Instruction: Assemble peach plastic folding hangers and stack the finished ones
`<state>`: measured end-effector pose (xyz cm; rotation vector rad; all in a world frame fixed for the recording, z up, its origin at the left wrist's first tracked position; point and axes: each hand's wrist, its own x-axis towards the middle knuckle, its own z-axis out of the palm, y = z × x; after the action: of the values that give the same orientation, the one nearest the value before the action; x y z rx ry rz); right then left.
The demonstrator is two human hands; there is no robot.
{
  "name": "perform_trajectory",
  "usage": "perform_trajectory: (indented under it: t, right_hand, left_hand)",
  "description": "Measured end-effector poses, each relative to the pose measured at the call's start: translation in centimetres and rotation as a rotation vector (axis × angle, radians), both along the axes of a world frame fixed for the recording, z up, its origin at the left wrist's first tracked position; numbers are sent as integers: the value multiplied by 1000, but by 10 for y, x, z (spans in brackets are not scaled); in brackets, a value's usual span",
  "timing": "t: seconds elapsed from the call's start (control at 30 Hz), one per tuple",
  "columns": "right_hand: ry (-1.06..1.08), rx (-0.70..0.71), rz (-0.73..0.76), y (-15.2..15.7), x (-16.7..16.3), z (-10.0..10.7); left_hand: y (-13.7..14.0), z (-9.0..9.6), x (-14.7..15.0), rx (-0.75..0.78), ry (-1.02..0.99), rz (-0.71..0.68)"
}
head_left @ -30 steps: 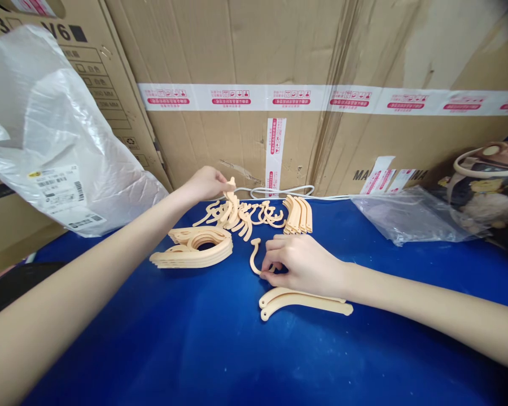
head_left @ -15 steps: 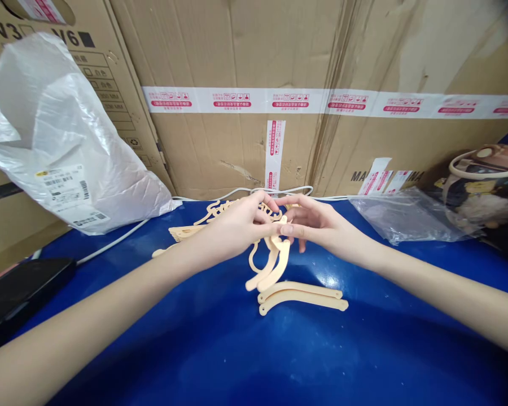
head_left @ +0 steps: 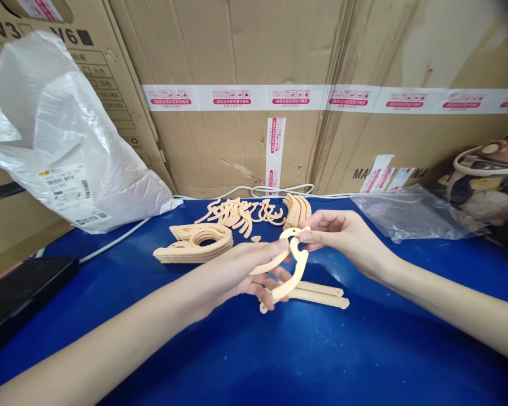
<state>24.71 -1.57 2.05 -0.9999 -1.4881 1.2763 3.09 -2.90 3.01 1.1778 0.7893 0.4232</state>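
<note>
Between my hands are curved beige plastic hanger pieces (head_left: 297, 273), crossing near their upper ends. My left hand (head_left: 254, 270) holds them from the left, its thumb over one curved arm and its fingers curled beneath. At the upper tip, the thumb and fingers of my right hand (head_left: 336, 232) pinch the end. Under and behind the held pieces lie two long, slightly bent beige hanger arms (head_left: 317, 297) on the blue tabletop, their left ends partly covered by my left fingers. A small beige part (head_left: 256, 239) shows just above my left hand.
Stacked beige hanger frames (head_left: 195, 248) lie left of my hands. Behind are a loose pile of hooks (head_left: 237, 213) and a stack of curved arms (head_left: 296, 210). A white mailer bag (head_left: 68, 141), a black device (head_left: 25, 293), a clear plastic bag (head_left: 410, 214) and cardboard boxes (head_left: 237, 146) surround the table.
My left hand has moved down and now lies lower around the pieces. My right hand has shifted slightly right and down. The held pieces are spread wider apart, and the stacked frames are uncovered.
</note>
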Motion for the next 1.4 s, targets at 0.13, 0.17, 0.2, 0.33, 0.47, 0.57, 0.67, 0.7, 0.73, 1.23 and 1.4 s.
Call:
perform_trajectory:
  t: [0.13, 0.17, 0.2, 0.33, 0.47, 0.57, 0.67, 0.7, 0.73, 1.23, 1.4]
  right_hand:
    - [-30, 2, -158, -9, 4, -6]
    - [-37, 9, -180, -11, 3, -7]
    - [-43, 21, -194, -13, 2, -8]
    - [-54, 75, -176, -18, -1, -11]
    - [-113, 98, -123, -19, 1, -13]
    - [-149, 70, -56, -20, 3, -12]
    - [-179, 74, -19, -21, 5, -9]
    - [-196, 92, -20, -22, 5, -9]
    - [-218, 116, -26, -23, 6, -8]
    - [-359, 229, -48, -25, 6, -13]
    - [-509, 272, -31, -23, 10, -13]
  left_hand:
    - [-7, -10, 0, 179, 124, 65]
    - [-7, -14, 1, 214, 129, 86]
    - [-7, -17, 2, 239, 125, 99]
    - [-6, -27, 3, 320, 99, 69]
    - [-6, -30, 0, 381, 94, 51]
    - [-5, -28, -4, 392, 123, 36]
    - [-5, -25, -7, 420, 167, 15]
    - [-4, -23, -8, 425, 177, 10]
    - [-5, -22, -9, 425, 186, 7]
    - [-4, -24, -10, 229, 137, 72]
    - [-1, -24, -12, 336, 190, 67]
